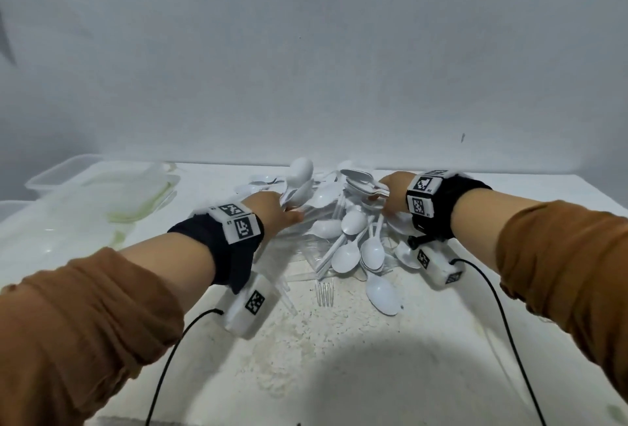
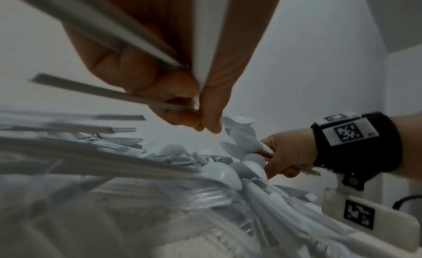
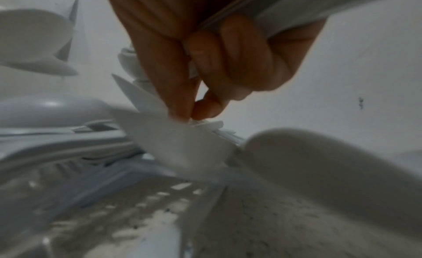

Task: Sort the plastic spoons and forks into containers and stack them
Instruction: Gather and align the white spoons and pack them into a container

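A bare, makeshift recording corner rather than a lived-in room: a plain grey-white wall [image 1: 306, 51] at twelve o'clock, a white desk [image 1: 339, 357] with a rough, crumbly top, and tagged wrist cameras [image 1: 253, 303] trailing black cables.

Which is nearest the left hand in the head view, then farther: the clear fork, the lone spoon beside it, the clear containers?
1. Clear fork, front of the pile, right of the left hand.
2. Lone spoon, just right of the fork.
3. Clear containers, far left at the table's back.
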